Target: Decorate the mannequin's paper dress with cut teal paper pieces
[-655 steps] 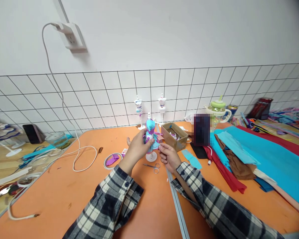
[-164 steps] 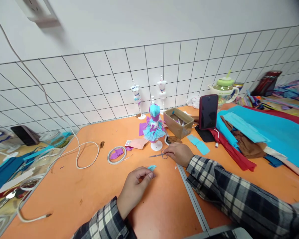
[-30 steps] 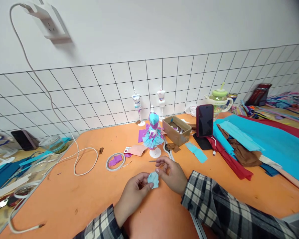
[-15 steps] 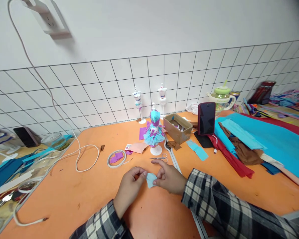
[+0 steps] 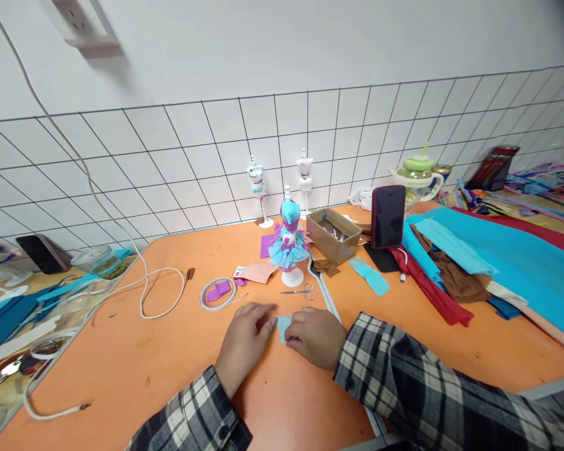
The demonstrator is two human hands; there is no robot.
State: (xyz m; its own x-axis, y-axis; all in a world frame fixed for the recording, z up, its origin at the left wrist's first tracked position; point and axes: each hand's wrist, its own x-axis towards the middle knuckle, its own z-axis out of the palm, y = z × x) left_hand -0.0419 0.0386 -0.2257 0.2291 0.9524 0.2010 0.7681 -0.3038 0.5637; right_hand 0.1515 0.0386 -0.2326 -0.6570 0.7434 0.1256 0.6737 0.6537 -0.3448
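Observation:
My left hand (image 5: 245, 341) and my right hand (image 5: 316, 335) rest low on the orange table (image 5: 169, 376) and pinch a small light-blue paper piece (image 5: 282, 326) between them. Both hands have their fingers curled onto its edges. Small scissors (image 5: 299, 291) lie just beyond the hands. Behind them stands a mini mannequin in a blue and purple paper dress (image 5: 289, 244).
A cardboard box of scraps (image 5: 333, 235), a propped phone (image 5: 388, 216) and blue, red and brown sheets (image 5: 455, 263) lie to the right. A tape ring (image 5: 217, 292), pink paper (image 5: 258, 272) and a white cable (image 5: 160, 294) lie left. Two small mannequins (image 5: 282, 181) stand by the tiled wall.
Both hands have lowered the blue paper piece from just above the table down onto its surface. The scissors and the dressed mannequin have not moved.

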